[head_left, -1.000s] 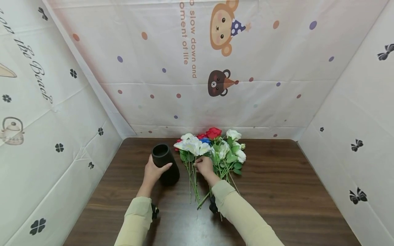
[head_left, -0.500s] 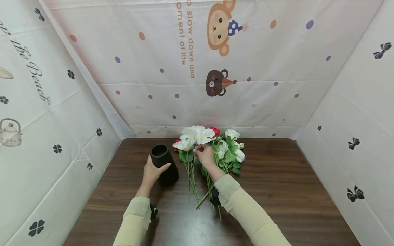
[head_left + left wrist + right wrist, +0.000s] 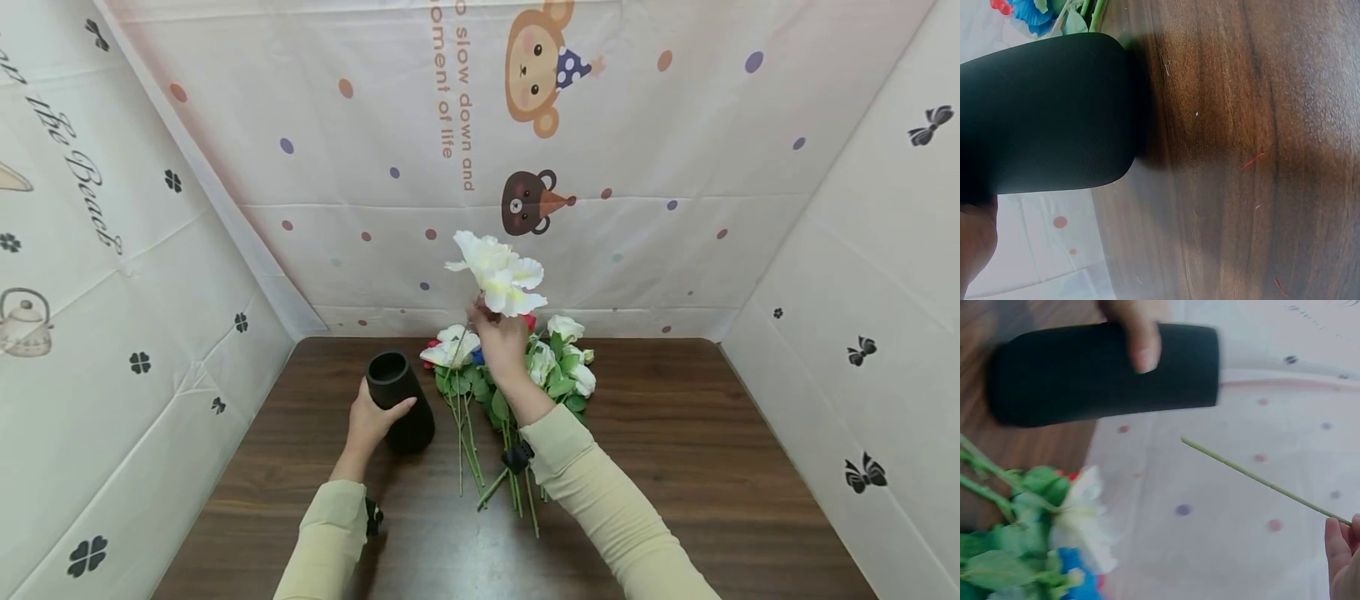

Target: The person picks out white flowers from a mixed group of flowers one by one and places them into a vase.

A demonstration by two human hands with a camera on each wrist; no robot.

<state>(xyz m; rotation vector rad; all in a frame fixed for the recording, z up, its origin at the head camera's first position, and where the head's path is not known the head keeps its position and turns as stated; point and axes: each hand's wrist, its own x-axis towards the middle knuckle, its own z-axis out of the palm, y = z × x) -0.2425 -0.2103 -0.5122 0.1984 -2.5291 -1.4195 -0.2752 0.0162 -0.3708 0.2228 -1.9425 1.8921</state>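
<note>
My left hand (image 3: 375, 417) grips a black vase (image 3: 412, 421) round its side, the thumb across the front. The vase stands on the wooden table with its round mouth up. In my right hand (image 3: 501, 342) a white flower (image 3: 498, 271) is pinched by its stem just under the bloom, raised above the other flowers. The right wrist view shows its thin green stem (image 3: 1254, 478) running from the fingertips toward the vase, its end free in the air. Below my right hand lie white roses (image 3: 581, 379) and another white flower (image 3: 450, 346).
Bits of red and a blue flower (image 3: 1075, 572) show among green leaves (image 3: 1004, 559). Several loose stems (image 3: 468, 450) point toward the front of the dark wooden table (image 3: 675, 467). Printed cloth (image 3: 637, 150) hangs behind and at both sides. Small red threads (image 3: 1252, 160) lie on the wood.
My right hand has lifted the white flower up and away from the bunch, uncovering the white flower beneath. My left hand and the vase have stayed in place.
</note>
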